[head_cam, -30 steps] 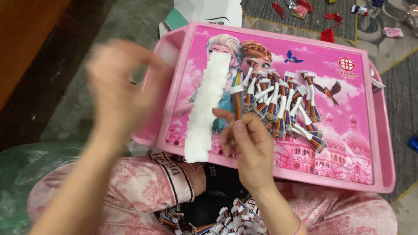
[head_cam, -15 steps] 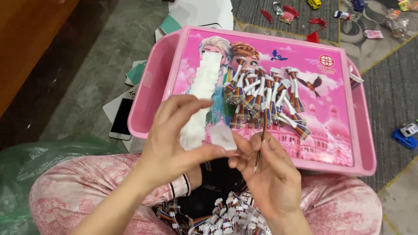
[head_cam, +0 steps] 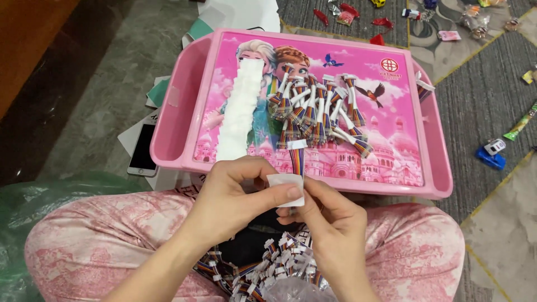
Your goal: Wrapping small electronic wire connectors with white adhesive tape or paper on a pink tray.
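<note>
One head-worn view looks steeply down, close over the lap and pink tray (head_cam: pixel 168 128) (no second view).

white label (head_cam: pixel 285 189) on upright rainbow cable (head_cam: pixel 297 162) — pinched.

Pink lap tray (head_cam: pixel 173 120) with a cartoon print, sitting on the floor ahead of pink patterned trousers (head_cam: pixel 106 246). White smartphone (head_cam: pixel 142 150) lies just left of the tray, on loose papers (head_cam: pixel 246 12). Crumpled green plastic bag (head_cam: pixel 33 196) at far left. Grey mat (head_cam: pixel 481 95) on the right holds scattered red wrappers (head_cam: pixel 349 11), a blue toy car (head_cam: pixel 491 157) and small candy packets (head_cam: pixel 517 127).
</note>
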